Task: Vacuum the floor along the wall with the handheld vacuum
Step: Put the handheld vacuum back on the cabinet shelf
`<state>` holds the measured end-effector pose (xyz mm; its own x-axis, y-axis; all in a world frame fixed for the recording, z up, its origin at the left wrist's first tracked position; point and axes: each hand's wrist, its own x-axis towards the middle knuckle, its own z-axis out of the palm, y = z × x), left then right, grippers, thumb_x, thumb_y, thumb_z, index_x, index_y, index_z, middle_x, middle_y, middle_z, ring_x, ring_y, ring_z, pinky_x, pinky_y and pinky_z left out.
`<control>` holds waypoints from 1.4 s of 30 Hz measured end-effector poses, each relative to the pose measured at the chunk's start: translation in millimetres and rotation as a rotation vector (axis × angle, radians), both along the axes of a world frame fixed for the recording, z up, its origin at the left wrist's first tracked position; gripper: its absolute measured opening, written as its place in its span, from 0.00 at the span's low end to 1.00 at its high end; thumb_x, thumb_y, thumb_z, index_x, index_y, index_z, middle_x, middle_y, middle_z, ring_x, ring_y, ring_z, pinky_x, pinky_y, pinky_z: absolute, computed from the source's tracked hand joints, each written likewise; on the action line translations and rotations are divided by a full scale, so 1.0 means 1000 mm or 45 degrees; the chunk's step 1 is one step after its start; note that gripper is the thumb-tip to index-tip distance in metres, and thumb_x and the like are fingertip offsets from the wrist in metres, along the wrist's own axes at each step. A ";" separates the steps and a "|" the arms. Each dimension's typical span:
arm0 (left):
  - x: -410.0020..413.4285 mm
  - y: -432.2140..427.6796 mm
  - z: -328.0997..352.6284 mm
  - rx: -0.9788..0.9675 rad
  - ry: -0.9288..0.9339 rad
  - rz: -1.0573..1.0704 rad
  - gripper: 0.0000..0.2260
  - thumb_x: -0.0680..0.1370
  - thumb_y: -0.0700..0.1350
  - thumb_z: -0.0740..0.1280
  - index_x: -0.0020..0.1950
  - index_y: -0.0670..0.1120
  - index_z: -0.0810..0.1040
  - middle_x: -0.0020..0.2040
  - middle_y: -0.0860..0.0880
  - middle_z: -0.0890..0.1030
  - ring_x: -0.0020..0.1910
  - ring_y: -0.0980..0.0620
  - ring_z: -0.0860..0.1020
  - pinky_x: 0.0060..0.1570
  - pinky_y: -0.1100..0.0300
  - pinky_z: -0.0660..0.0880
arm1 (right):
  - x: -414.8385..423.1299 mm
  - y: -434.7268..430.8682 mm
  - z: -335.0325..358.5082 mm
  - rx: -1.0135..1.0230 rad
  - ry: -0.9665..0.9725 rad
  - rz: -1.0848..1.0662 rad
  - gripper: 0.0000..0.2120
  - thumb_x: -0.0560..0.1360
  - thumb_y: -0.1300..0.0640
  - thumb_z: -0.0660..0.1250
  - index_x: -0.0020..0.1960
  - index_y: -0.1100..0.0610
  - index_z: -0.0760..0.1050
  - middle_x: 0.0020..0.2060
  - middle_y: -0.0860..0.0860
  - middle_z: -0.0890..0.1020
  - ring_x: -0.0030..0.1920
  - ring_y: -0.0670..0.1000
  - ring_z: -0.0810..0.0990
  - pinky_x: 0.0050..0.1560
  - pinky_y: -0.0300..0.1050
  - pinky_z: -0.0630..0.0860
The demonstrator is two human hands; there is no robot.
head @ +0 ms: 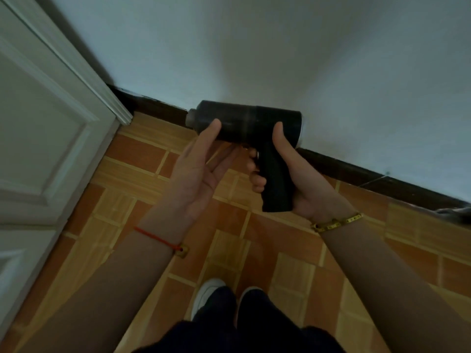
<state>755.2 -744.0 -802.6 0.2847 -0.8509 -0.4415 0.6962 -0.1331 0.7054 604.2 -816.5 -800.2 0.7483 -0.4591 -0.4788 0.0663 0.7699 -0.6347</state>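
A black handheld vacuum (244, 123), pistol-shaped, is held up in front of the white wall (280, 52) with its short nozzle pointing left. My right hand (293, 174) is wrapped around its handle, thumb up against the barrel. My left hand (201, 169) is open, palm up, with its thumb tip touching the front of the barrel and its fingers under it. The floor (229, 225) of orange and tan tiles lies below, edged by a dark baseboard (382, 177) along the wall.
A white panelled door (43, 138) and its frame fill the left side, meeting the wall at the corner. My feet in white shoes (209, 294) stand at the bottom centre. A grey object (456, 212) lies by the baseboard at the right edge.
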 end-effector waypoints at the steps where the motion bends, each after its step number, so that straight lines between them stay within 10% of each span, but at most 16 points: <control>1: -0.001 0.001 0.022 -0.003 0.009 0.009 0.16 0.75 0.49 0.68 0.61 0.47 0.78 0.62 0.42 0.81 0.60 0.48 0.82 0.56 0.59 0.79 | -0.001 0.002 0.021 0.001 -0.007 0.000 0.23 0.72 0.36 0.61 0.45 0.58 0.71 0.35 0.51 0.76 0.30 0.47 0.72 0.33 0.37 0.74; 23: -0.029 0.042 0.619 0.008 -0.103 0.107 0.12 0.79 0.46 0.65 0.62 0.45 0.76 0.62 0.43 0.81 0.55 0.50 0.84 0.59 0.57 0.79 | -0.018 0.047 0.596 -0.069 -0.075 -0.030 0.25 0.69 0.34 0.67 0.47 0.56 0.73 0.35 0.50 0.76 0.34 0.49 0.74 0.42 0.43 0.68; 42: -0.042 0.101 0.719 0.043 -0.066 0.116 0.16 0.75 0.47 0.68 0.62 0.46 0.76 0.62 0.42 0.81 0.54 0.50 0.84 0.56 0.58 0.80 | -0.032 0.100 0.693 -0.024 -0.112 -0.010 0.24 0.66 0.35 0.71 0.43 0.56 0.74 0.33 0.49 0.74 0.34 0.48 0.73 0.40 0.39 0.72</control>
<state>713.3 -643.2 -83.2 0.3835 -0.8053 -0.4521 0.6690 -0.0953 0.7372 572.5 -716.1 -106.7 0.7837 -0.4734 -0.4021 0.1285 0.7569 -0.6407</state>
